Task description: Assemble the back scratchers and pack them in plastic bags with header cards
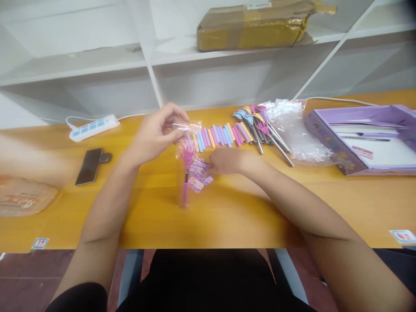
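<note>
My left hand (155,135) is raised over the yellow table (234,216), its fingers pinched on the top of a clear plastic sleeve (187,126). A pink hand-shaped back scratcher (186,173) hangs inside that sleeve, its handle end resting on the table. My right hand (227,161) lies low on the table beside a small pile of pink and purple labels (199,173), fingers curled on them. Behind it is a row of several pastel-handled scratchers (224,135) with metal shafts.
Clear plastic bags (292,130) lie at the back right, beside a purple box (360,138). A white power strip (93,127) and a dark phone (89,166) sit at the left. A brown parcel (256,26) rests on white shelving. Another person's arm (29,160) reaches in from the left.
</note>
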{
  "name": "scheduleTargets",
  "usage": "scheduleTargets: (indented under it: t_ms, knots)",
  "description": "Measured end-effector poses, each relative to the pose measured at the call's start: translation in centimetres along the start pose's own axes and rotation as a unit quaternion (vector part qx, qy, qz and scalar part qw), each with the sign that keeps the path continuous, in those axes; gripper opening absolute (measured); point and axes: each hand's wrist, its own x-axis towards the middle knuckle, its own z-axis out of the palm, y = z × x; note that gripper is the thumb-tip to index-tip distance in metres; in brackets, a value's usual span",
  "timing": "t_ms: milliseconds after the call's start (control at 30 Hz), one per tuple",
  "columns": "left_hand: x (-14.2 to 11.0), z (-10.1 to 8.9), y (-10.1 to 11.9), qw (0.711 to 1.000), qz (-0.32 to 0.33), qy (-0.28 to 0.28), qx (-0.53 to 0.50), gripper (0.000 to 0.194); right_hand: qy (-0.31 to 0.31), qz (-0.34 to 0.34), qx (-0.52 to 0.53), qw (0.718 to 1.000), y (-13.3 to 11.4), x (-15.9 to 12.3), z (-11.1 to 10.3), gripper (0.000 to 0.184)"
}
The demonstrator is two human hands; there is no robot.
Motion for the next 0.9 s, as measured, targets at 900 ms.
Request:
scheduleTargets:
  t_ms: [900]
  knots:
    - [0.2, 0.3, -0.4, 0.989, 0.048, 0.139, 0.030, 0.032, -0.001, -0.043, 0.022, 0.999, 0.1, -0.8, -0.3, 0.022]
